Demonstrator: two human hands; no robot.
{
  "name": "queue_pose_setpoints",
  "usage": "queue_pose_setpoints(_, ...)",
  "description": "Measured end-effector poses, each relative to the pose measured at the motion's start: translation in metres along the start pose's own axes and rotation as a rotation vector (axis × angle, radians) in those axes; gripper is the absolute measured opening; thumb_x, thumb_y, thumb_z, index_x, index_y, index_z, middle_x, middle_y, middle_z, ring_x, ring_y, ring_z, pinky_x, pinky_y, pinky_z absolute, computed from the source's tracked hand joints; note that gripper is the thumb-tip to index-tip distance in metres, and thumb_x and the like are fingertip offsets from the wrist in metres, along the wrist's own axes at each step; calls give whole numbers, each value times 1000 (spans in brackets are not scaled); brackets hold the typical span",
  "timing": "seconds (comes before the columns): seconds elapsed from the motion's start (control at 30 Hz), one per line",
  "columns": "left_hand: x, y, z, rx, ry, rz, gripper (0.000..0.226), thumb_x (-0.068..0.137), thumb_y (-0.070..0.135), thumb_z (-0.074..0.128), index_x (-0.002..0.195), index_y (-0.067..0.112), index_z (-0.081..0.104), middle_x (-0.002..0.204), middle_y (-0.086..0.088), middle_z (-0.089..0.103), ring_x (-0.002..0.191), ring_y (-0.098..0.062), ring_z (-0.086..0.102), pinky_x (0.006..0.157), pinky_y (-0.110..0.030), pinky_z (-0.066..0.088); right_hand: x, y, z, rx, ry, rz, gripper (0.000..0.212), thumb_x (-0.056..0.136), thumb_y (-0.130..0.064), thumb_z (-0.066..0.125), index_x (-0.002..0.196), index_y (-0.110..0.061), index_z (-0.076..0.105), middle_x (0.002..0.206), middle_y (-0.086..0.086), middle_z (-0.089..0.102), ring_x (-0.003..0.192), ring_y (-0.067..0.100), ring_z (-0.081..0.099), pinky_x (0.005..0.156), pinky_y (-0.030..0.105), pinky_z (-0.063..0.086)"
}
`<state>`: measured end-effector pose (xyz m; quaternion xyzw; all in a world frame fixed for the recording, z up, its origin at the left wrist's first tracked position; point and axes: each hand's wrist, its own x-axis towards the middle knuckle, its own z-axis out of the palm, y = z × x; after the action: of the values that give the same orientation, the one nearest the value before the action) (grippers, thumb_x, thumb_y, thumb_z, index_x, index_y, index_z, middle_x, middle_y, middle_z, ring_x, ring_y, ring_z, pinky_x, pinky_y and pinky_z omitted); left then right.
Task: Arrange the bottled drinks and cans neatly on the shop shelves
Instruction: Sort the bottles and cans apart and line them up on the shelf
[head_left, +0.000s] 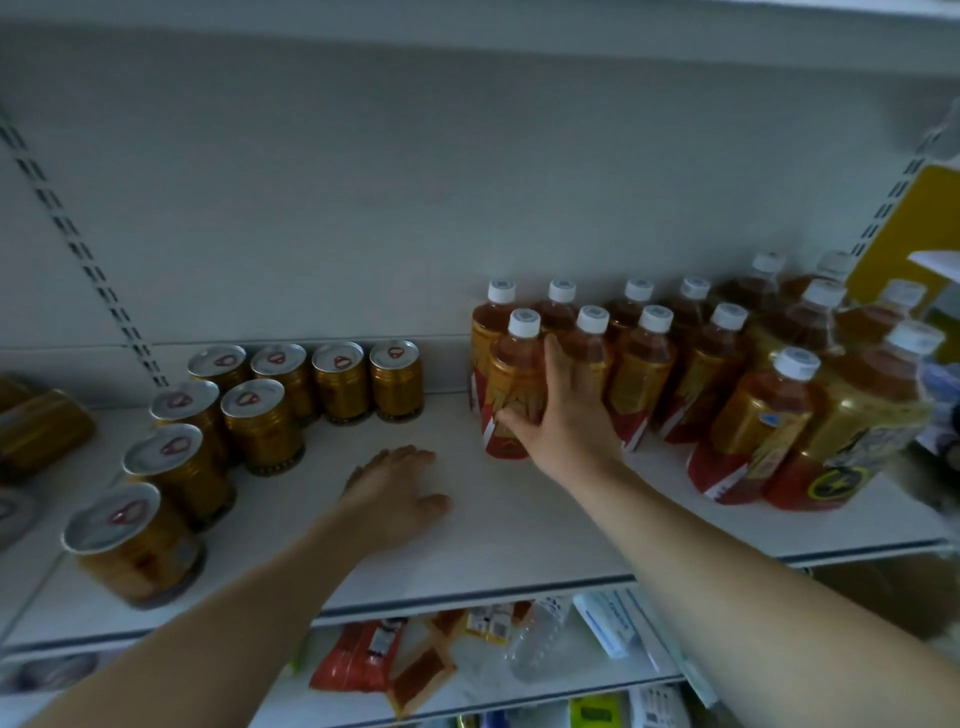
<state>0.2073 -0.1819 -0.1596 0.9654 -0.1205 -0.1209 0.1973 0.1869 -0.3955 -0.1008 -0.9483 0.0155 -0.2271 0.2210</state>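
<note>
Several amber bottled drinks with white caps stand in rows on the right half of the white shelf (467, 545). My right hand (561, 415) grips the front-left bottle (511, 374) of that group, thumb and fingers curled round its gold and red label. Gold cans with silver tops stand on the left: a back row (337, 382) against the wall and a line (179, 462) running toward the front edge. My left hand (395, 493) lies flat on the bare shelf between cans and bottles, holding nothing.
A larger bottle (857, 415) stands at the front right. Below, a lower shelf (597, 680) carries snack packets and a clear bottle lying down. Slotted uprights run up the back wall. A yellow sign (904, 244) hangs at the right.
</note>
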Motion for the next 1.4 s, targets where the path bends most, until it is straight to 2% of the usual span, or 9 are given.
queue_pose_setpoints(0.13,20,45,-19,-330,184,61,79,78,40,72,144,26,30,149,-3,32,131,-23,38,92,-26,32,12,42,-43,-16,293,32,74,82,-17,70,145,-8,31,137,24,39,127,40,36,103,52,35)
queue_pose_setpoints(0.3,52,113,-28,-646,227,112,96,62,28,82,139,31,25,140,-1,39,128,-23,42,103,-47,41,35,69,-56,-49,-61,276,90,88,-10,58,152,-25,-3,157,17,4,141,39,19,111,48,28)
queue_pose_setpoints(0.4,57,122,-19,-619,296,0,99,67,25,81,142,32,16,141,-3,33,126,-26,43,100,-45,41,40,71,-57,-36,-48,216,84,88,-13,60,152,-25,6,146,17,31,126,38,42,101,51,41)
queue_pose_setpoints(0.5,58,111,-16,-685,307,69,92,67,18,79,138,31,23,136,-2,42,122,-22,48,99,-47,44,38,79,-60,-64,-6,141,85,83,-20,70,148,-31,17,127,15,47,112,35,52,93,45,46)
queue_pose_setpoints(0.67,54,106,-19,-720,332,93,86,66,16,79,131,36,27,117,8,55,107,-13,56,84,-33,47,40,84,-56,-58,-4,122,82,82,-38,72,142,-40,17,122,12,41,103,33,52,82,38,45)
queue_pose_setpoints(0.87,50,108,-20,-801,265,130,105,57,-2,83,133,36,22,114,16,52,102,0,54,88,-35,50,40,93,-57,-10,-28,131,85,86,-30,69,145,-37,9,129,13,38,100,34,58,73,36,48)
queue_pose_setpoints(1.07,58,103,-24,-983,171,41,108,63,-10,77,146,30,20,133,-5,53,121,-25,53,93,-53,49,27,98,-58,62,57,85,82,83,-26,72,145,-31,19,128,14,38,103,34,56,82,41,53)
queue_pose_setpoints(1.23,60,113,-10,-896,204,104,75,67,-1,77,111,51,46,99,18,69,89,6,64,66,-14,51,33,93,-52,36,89,133,83,81,-32,74,146,-29,22,122,15,38,105,34,51,89,47,49)
queue_pose_setpoints(1.4,62,113,-4,-891,227,152,81,65,-4,78,123,37,39,107,10,66,93,6,63,68,-10,49,30,94,-49,-45,42,117,99,75,-45,76,147,-29,10,127,16,33,115,37,42,96,50,43)
